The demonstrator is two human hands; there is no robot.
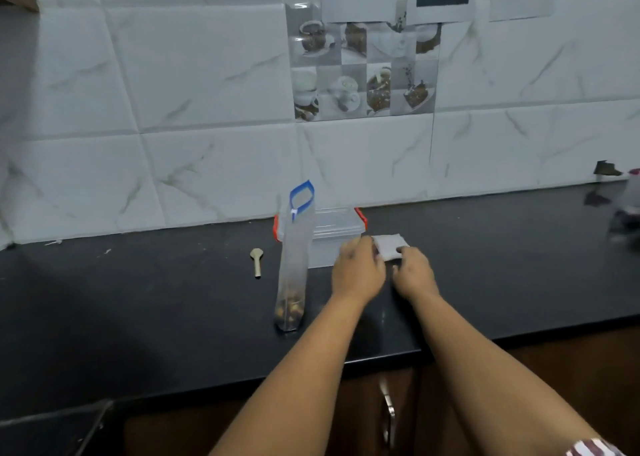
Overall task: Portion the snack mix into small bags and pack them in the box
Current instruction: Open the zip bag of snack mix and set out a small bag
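Reaching out over the black counter (138, 317), both hands met at one small stack of white-looking bags (389, 246) lying flat just right of the box. The left hand (358, 272) had its fingers curled down onto the stack's left edge, and the right hand (414, 273) had its fingers bent onto the near right corner; whether either truly pinched the bags or only pressed on them could not be told, for the knuckles hid the fingertips. One clear plastic box (337, 233) with two orange-red latches sat at the far side of the counter against the tiled wall (173, 109), its lid on. One tall clear zip bag (294, 258) with a blue seal strip stood upright just left of the box and nearer, its mouth open, with a little brown snack mix (290, 306) settled at the bottom. One pale spoon (256, 260) lay left of the tall bag, apart from it, bowl pointing away. One blurred red-and-white object (628, 209) sat at the far right edge.
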